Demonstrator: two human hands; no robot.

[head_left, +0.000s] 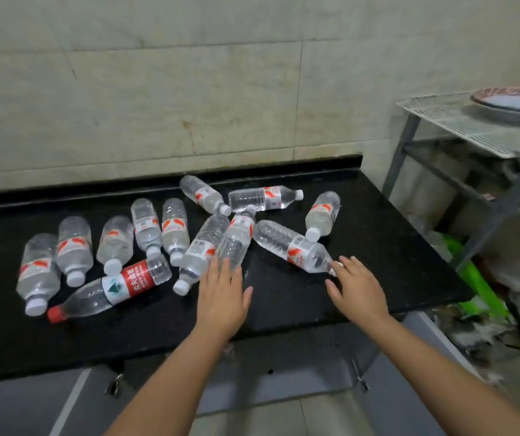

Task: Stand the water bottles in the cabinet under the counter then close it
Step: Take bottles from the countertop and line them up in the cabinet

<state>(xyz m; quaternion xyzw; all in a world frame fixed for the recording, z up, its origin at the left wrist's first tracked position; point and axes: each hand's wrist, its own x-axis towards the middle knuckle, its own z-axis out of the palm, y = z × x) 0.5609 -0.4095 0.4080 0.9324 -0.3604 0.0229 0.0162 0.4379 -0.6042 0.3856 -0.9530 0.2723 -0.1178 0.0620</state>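
Note:
Several clear water bottles lie on their sides on the black counter (283, 303). One has a red label and red cap (111, 287); the others have white caps. My left hand (222, 294) reaches out flat with straight fingers, its fingertips at the lower end of a middle bottle (236, 239). My right hand (357, 289) is spread out, fingertips touching the cap end of a slanted bottle (293, 247). Neither hand grips anything. Below the counter edge the cabinet (283, 369) stands with its doors swung out; its inside is dark.
A tiled wall backs the counter. At the right stands a metal rack (459, 127) with a bowl (513, 103) on top. Green plastic and clutter (478, 291) lie on the floor beside the counter's right end. Cabinet hinges (359, 377) hang under the edge.

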